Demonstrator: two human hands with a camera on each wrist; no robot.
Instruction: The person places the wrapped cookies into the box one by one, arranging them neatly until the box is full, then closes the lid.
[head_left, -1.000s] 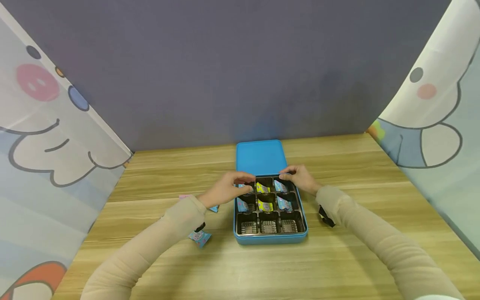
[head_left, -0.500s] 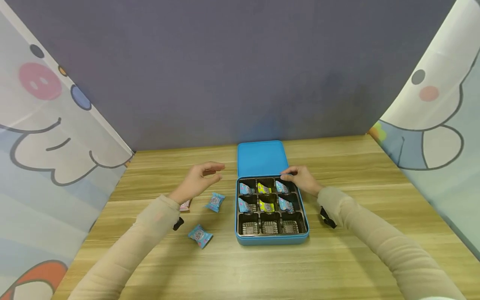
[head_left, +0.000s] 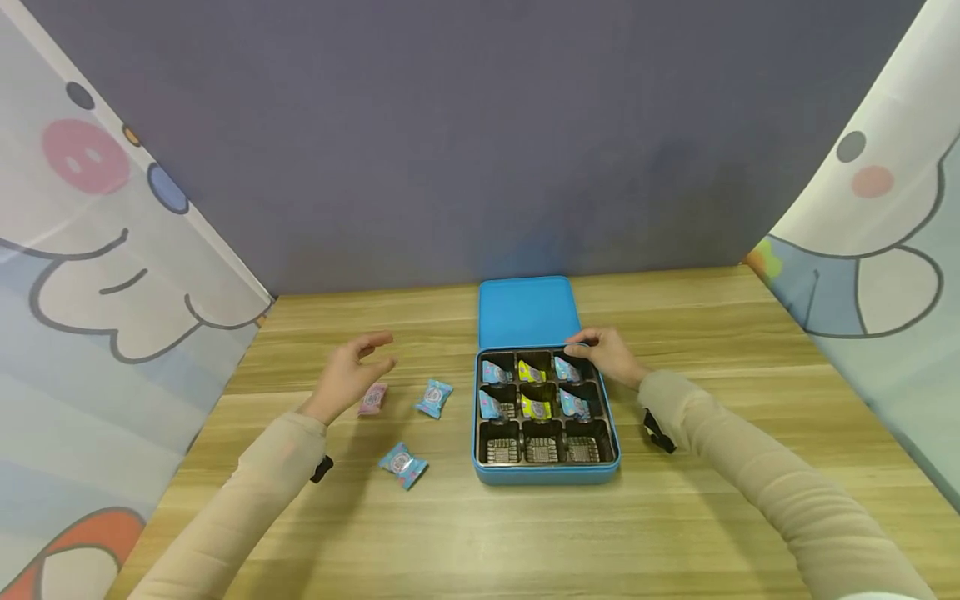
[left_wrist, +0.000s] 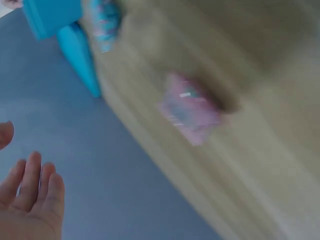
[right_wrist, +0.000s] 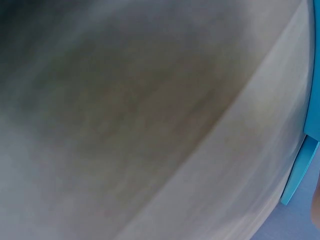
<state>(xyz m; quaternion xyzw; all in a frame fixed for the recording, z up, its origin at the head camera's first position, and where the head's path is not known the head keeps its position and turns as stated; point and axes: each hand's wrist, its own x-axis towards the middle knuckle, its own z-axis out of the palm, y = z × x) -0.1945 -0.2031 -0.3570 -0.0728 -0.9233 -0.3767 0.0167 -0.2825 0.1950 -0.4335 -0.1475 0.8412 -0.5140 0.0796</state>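
Counting the wrapped packets gives nine: six in the black tray (head_left: pixel 522 443) of the blue tin (head_left: pixel 546 476) and three on the wooden tabletop (head_left: pixel 480 542). The tray has nine compartments; four blue packets (head_left: pixel 574 406) and two yellow packets (head_left: pixel 536 407) sit singly in its far and middle rows, yellow in the centre column. Left of the tin lie one pink packet (head_left: pixel 372 399), a farther blue packet (head_left: pixel 434 398) and a nearer blue packet (head_left: pixel 403 464), all apart.

The left hand (head_left: pixel 347 377) is above the table beside the pink packet, thumb and fingers spread well apart, holding nothing. The right hand (head_left: pixel 611 354) touches the tin's far right corner, thumb and fingers close together at the rim; whether they pinch it, I cannot tell.

The blue lid (head_left: pixel 527 312) lies just beyond the tin, before a grey panel (head_left: pixel 480 150). The left sleeve (head_left: pixel 247 492) crosses the near left tabletop; a pale blur blocks most of the right wrist view.

A second ago the left hand was over the tin's far left compartment; it has since moved left, uncovering the pink packet. The right hand has stayed at its corner.
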